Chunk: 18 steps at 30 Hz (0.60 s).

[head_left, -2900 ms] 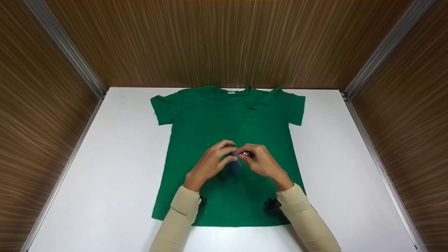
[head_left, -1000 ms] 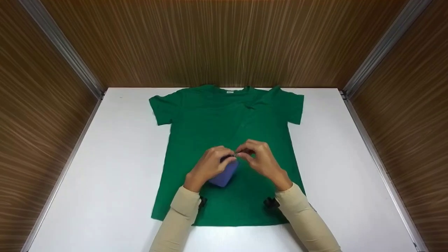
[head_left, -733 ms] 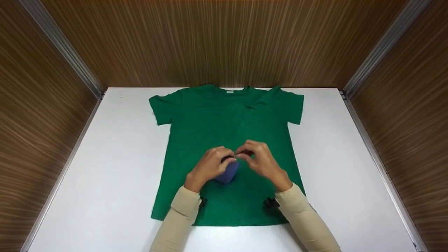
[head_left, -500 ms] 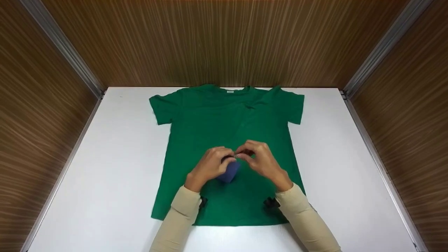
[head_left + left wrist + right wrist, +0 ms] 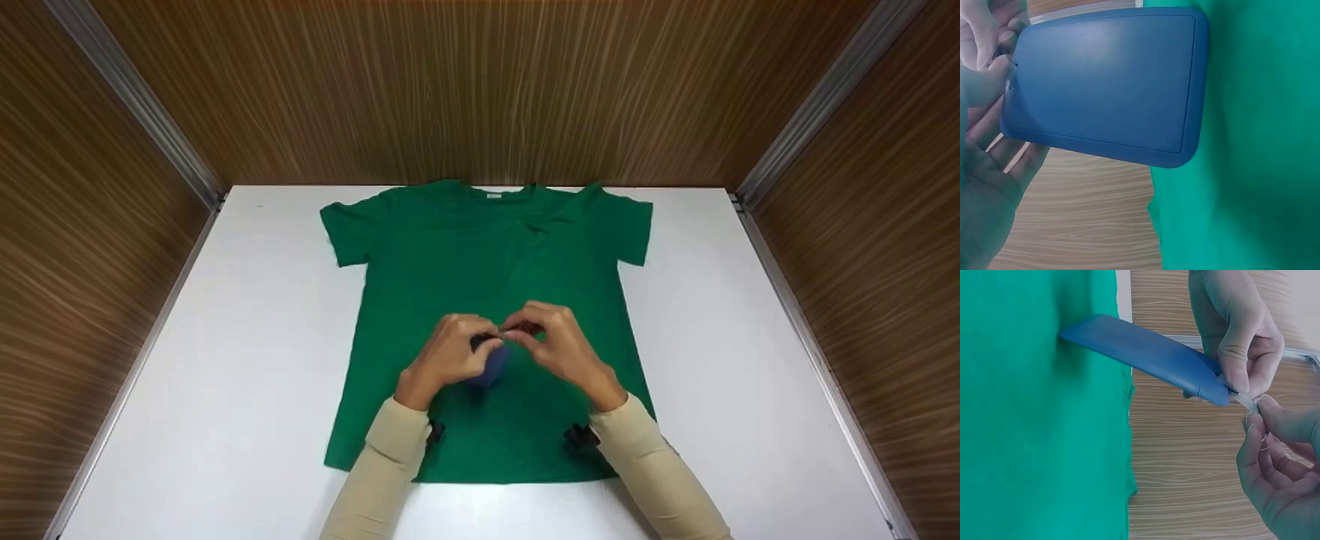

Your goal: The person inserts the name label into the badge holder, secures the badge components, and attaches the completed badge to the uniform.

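I have the left hand (image 5: 448, 354) gripping the blue case (image 5: 1106, 84) above the green shirt (image 5: 480, 262), right hand (image 5: 561, 346) pinching the clear strap (image 5: 1245, 401), and judge we're working that strap, which next calls for steady, precise fingertip control.

Head view: fairly even light; table (image 5: 750, 360) bright, wall (image 5: 465, 90) dim at 12 o'clock. Case (image 5: 492, 366) under my left hand (image 5: 450, 351) blurred, soft shadow at its 6 on the shirt (image 5: 487, 270). Left wrist: hazy, sheen near case's 12 o'clock edge. Right wrist: washed out, whitest toward 2; shirt shadowed around 10.
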### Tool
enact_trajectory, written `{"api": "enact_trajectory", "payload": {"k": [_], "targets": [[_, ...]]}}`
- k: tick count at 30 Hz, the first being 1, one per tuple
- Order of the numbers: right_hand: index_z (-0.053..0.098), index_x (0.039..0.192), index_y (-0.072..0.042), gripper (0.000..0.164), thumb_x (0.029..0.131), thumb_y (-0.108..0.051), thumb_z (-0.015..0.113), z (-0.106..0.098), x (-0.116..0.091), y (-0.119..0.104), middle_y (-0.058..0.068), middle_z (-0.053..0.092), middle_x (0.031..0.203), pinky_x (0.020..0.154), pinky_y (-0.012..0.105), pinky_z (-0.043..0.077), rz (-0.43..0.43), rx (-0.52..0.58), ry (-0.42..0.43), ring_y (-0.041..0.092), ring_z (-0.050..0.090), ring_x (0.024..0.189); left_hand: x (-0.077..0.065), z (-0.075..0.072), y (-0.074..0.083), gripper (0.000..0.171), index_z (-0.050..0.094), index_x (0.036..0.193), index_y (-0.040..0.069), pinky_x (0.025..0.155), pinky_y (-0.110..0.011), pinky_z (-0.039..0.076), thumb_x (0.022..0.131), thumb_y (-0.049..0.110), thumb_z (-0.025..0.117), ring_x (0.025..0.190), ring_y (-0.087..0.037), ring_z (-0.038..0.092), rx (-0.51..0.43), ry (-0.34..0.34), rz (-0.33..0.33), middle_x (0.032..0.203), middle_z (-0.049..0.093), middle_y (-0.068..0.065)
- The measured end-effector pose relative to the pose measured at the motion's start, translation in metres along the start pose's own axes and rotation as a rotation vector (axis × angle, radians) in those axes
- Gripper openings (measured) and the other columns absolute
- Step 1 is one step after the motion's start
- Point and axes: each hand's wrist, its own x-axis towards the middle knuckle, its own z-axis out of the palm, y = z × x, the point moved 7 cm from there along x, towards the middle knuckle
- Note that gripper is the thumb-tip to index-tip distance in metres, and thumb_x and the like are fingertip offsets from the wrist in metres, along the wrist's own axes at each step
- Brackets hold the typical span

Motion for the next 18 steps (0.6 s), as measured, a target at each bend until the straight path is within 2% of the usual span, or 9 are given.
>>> {"api": "enact_trajectory", "payload": {"k": [4, 11, 18], "targets": [[0.078, 0.097, -0.006, 0.007, 0.096, -0.005, 0.071, -0.0018, 0.0003, -0.0005, 0.009, 0.071, 0.090, 0.071, 0.029, 0.061, -0.013, 0.002, 0.022, 0.016, 0.070, 0.078, 0.0007, 0.0002, -0.0021, 0.012, 0.078, 0.097, 0.003, 0.073, -0.040, 0.060, 0.099, 0.010, 0.069, 0.076, -0.023, 0.070, -0.047, 0.003, 0.004, 0.089, 0.076, -0.013], [0.078, 0.096, -0.006, 0.007, 0.095, -0.005, 0.072, -0.0033, 0.0003, -0.0007, 0.008, 0.072, 0.090, 0.071, 0.029, 0.061, -0.021, -0.001, 0.034, 0.016, 0.071, 0.078, 0.0003, -0.0015, -0.0020, 0.015, 0.078, 0.099, 0.000, 0.073, -0.036, 0.059, 0.098, 0.012, 0.070, 0.076, -0.022, 0.071, -0.085, -0.001, 0.020, 0.091, 0.078, -0.013], [0.078, 0.097, -0.006, 0.007, 0.095, -0.006, 0.072, -0.0039, 0.0005, 0.0004, 0.008, 0.072, 0.090, 0.069, 0.027, 0.059, -0.014, -0.007, 0.040, 0.015, 0.068, 0.075, 0.0020, -0.0004, -0.0036, 0.015, 0.079, 0.100, 0.001, 0.073, -0.034, 0.059, 0.099, 0.012, 0.069, 0.076, -0.022, 0.071, -0.097, -0.037, -0.024, 0.092, 0.078, -0.014]]}}
